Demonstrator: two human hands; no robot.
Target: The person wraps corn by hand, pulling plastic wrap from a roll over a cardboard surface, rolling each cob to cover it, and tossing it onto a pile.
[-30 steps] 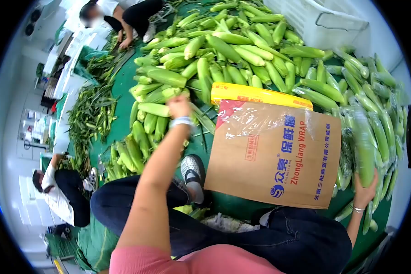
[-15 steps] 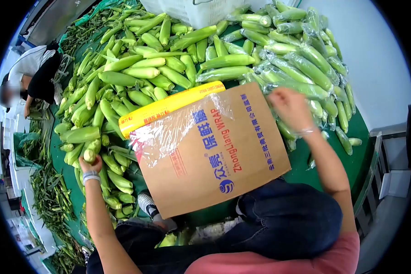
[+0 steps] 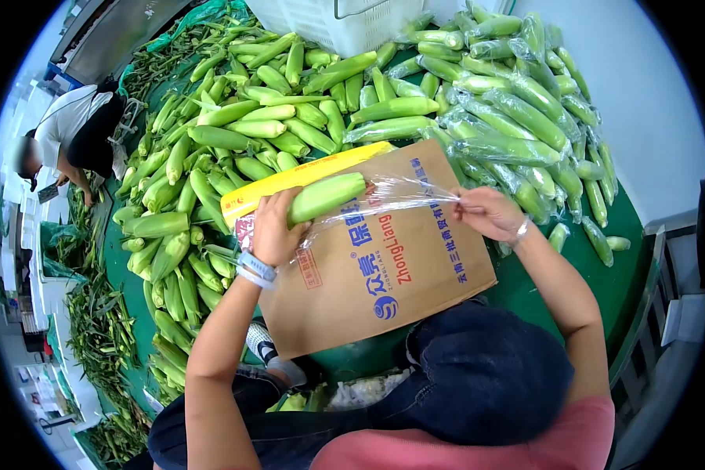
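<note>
A brown cardboard box [image 3: 439, 258] with blue and red print lies over my lap, a yellow strip of wrap packaging [image 3: 247, 193] along its far edge. My left hand [image 3: 276, 227] is closed round the base of a green ear of corn [image 3: 329, 196] above the box's upper left part. Pinched between the fingers of my right hand [image 3: 482, 213] is the end of clear plastic film [image 3: 415, 190], pulled taut from the corn across to the box's right side.
Loose unwrapped corn [image 3: 227, 137] is heaped at the left and back; film-wrapped corn [image 3: 525, 117] is piled at the right. A white basket [image 3: 333, 23] stands behind. At the far left a person [image 3: 74, 133] bends over husks [image 3: 94, 329].
My left hand has brought an ear of corn from the left heap onto the box. My right hand has moved down, and film now stretches from its fingers to the corn.
</note>
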